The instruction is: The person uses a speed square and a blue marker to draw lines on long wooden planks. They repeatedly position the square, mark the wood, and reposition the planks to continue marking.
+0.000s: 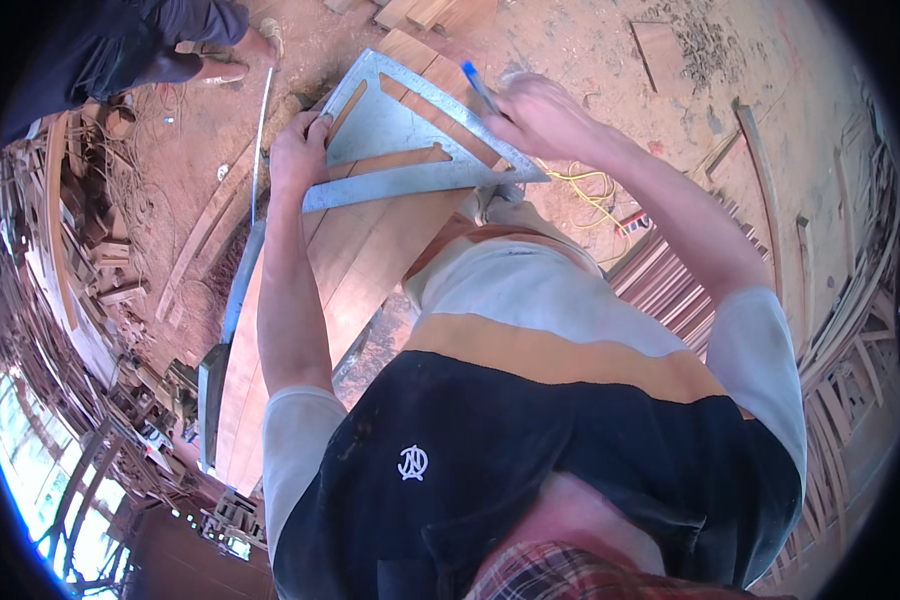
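Note:
A large silver triangular square (385,130) with slots lies flat across a brown wooden board (370,240). At the square's left edge, my left hand (300,152) is closed on it, with the thumb on top. My right hand (545,115) is above the square's far right side, fingers pinched around a blue-capped pen (478,85). The pen points up and away to the left; where its lower end lies is hidden by the hand. The board runs diagonally from the far middle toward the near left, with seams along its length.
A long bluish metal bar (240,290) runs along the board's left side. Another person's legs (160,60) are at the far left. Scrap wood (100,270) is heaped on the left. Yellow cord (595,195) and stacked wooden strips (680,285) lie on the right.

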Motion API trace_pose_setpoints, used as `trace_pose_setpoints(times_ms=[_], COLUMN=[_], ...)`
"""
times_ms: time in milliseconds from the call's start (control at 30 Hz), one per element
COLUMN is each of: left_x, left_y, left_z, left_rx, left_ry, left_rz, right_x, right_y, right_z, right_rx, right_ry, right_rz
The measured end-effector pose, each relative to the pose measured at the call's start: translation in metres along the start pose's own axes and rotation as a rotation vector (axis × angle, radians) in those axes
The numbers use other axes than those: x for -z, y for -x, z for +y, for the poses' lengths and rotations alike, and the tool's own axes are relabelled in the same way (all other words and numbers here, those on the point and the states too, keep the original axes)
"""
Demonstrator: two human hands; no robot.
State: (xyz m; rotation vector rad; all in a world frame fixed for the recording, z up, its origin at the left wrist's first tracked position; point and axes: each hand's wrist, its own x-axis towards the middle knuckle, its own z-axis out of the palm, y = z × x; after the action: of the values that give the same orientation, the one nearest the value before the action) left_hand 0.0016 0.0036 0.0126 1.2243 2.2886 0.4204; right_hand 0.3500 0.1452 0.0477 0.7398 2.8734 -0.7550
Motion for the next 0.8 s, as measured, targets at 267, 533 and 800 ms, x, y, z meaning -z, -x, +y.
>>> trace_pose_setpoints(times_ms=[267, 533, 800], left_x=[0.000, 0.001, 0.001], left_y=[0.002, 0.000, -0.018], left_z=[0.000, 0.002, 0.026], left_rx=[0.015, 0.003, -0.034], left_ry=[-0.009, 0.051, 0.000], left_rz=[0.012, -0.007, -0.001], right_x=[-0.029, -0.043, -0.072], right_y=[-0.011, 0.093, 0.055], right_z=[-0.002, 0.009, -0.013], right_rx=[0.105, -0.150, -0.264], right_ry=[-0.435, -0.443, -0.481], right_rz=[0.477, 0.481, 0.587])
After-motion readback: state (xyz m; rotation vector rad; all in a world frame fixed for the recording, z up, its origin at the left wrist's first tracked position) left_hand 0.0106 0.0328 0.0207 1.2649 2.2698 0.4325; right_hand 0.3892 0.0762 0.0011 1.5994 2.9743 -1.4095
